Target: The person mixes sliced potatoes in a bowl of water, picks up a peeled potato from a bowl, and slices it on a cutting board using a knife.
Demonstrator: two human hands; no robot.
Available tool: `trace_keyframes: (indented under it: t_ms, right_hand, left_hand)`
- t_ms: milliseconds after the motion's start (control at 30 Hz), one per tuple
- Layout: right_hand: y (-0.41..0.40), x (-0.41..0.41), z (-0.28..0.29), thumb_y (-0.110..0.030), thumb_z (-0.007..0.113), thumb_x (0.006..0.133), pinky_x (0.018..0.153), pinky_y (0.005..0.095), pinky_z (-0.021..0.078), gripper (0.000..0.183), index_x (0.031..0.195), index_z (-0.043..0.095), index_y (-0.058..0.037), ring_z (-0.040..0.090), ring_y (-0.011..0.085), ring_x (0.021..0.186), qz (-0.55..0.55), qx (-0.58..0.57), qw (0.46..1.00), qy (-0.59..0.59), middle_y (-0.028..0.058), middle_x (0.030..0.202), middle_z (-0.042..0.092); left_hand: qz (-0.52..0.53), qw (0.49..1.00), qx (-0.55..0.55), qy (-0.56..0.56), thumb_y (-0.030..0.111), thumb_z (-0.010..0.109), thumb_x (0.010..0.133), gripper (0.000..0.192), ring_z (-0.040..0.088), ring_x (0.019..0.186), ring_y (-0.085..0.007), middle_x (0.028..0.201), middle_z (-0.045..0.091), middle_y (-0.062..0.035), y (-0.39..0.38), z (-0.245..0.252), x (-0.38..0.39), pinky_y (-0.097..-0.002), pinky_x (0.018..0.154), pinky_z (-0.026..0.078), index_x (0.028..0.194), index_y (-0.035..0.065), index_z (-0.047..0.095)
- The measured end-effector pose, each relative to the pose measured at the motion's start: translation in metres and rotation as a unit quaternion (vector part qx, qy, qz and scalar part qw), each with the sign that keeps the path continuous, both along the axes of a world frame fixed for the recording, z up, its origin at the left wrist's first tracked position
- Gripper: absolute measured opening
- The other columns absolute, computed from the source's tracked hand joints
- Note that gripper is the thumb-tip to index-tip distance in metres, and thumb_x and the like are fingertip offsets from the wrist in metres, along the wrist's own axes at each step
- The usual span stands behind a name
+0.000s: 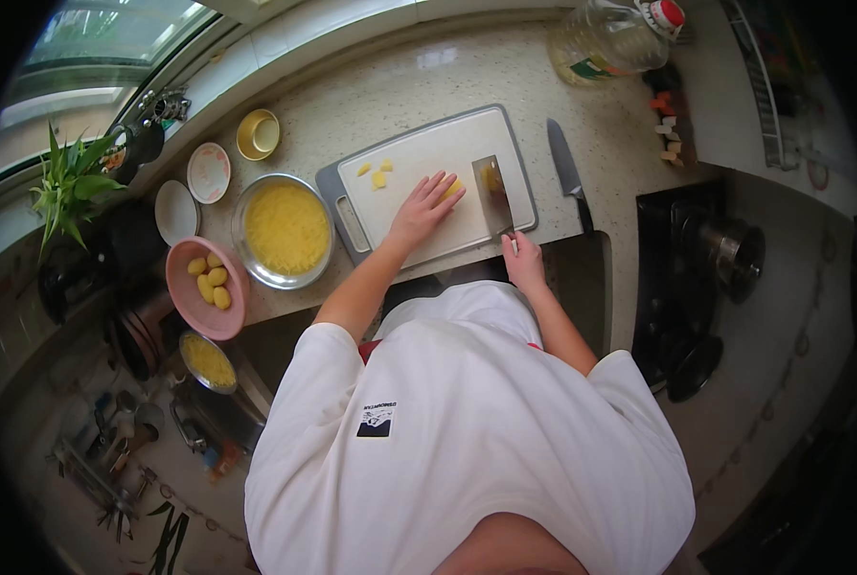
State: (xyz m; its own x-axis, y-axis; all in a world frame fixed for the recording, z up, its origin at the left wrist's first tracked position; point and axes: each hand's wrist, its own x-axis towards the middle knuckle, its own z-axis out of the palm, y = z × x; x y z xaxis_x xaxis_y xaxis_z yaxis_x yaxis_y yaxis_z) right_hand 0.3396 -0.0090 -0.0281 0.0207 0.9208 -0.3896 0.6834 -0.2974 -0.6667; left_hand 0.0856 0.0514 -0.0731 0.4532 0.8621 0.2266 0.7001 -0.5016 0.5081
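Observation:
On the white cutting board with a grey rim (428, 244), my left hand (422, 207) lies with its fingers spread over a peeled yellow potato piece (451, 190). My right hand (522, 259) grips the handle of a cleaver (493, 192), whose broad blade is over the board's right part, apart from the potato. Several small potato pieces (379, 180) lie at the board's upper left. Left of the board stands a metal bowl of shredded potato (288, 226). A pink bowl (223, 327) holds several peeled potatoes (218, 277).
A kitchen knife (563, 158) lies right of the board. An oil bottle (608, 50) stands at the back right, a gold-coloured bowl (258, 135) and two small dishes (209, 172) at the left. A smaller bowl of shreds (209, 361) is near the sink; a stove (676, 266) is at right.

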Motion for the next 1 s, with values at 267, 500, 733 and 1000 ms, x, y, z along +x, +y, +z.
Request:
trace_keyframes:
  t_ms: [267,500,733,1000]
  right_hand:
    - [0.004,0.007,0.007,-0.030,0.059,0.097,0.058,0.0427,0.0477,0.031,0.095,0.064,0.0007,0.064,0.0368,0.061,-0.043,-0.004,0.999,-0.019,0.0220,0.070,0.063]
    - [-0.007,0.006,0.001,-0.029,0.060,0.096,0.060,0.0435,0.0492,0.031,0.094,0.065,0.0015,0.065,0.0389,0.066,-0.048,0.034,0.998,-0.004,0.0231,0.073,0.064]
    - [-0.009,0.008,0.005,-0.028,0.060,0.096,0.061,0.0435,0.0499,0.031,0.094,0.065,0.0020,0.066,0.0398,0.069,-0.057,0.017,0.998,-0.019,0.0231,0.073,0.064]
    - [-0.006,0.007,0.007,-0.029,0.059,0.096,0.068,0.0490,0.0515,0.030,0.095,0.065,0.0002,0.065,0.0446,0.082,-0.056,-0.002,0.998,-0.023,0.0250,0.082,0.067]
  left_hand:
    - [-0.049,0.998,-0.023,0.019,0.024,0.059,0.093,0.050,0.041,0.139,-0.0280,0.149,0.046,-0.0061,0.013,-0.023,0.002,-0.0463,0.115,0.034,0.142,0.0158,0.050]
    - [-0.019,0.994,-0.014,0.111,0.031,0.054,0.096,0.051,0.036,0.143,-0.0261,0.151,0.044,-0.0038,0.015,-0.012,0.018,-0.0462,0.116,0.030,0.144,0.0182,0.047]
    - [-0.043,0.997,-0.037,0.053,0.025,0.057,0.095,0.051,0.040,0.140,-0.0284,0.152,0.043,-0.0055,-0.001,-0.011,-0.015,-0.0459,0.113,0.036,0.144,0.0224,0.048]
    - [-0.016,0.997,-0.055,0.057,0.019,0.056,0.095,0.049,0.040,0.140,-0.0307,0.153,0.042,-0.0081,-0.008,-0.009,-0.018,-0.0440,0.113,0.038,0.143,0.0195,0.049]
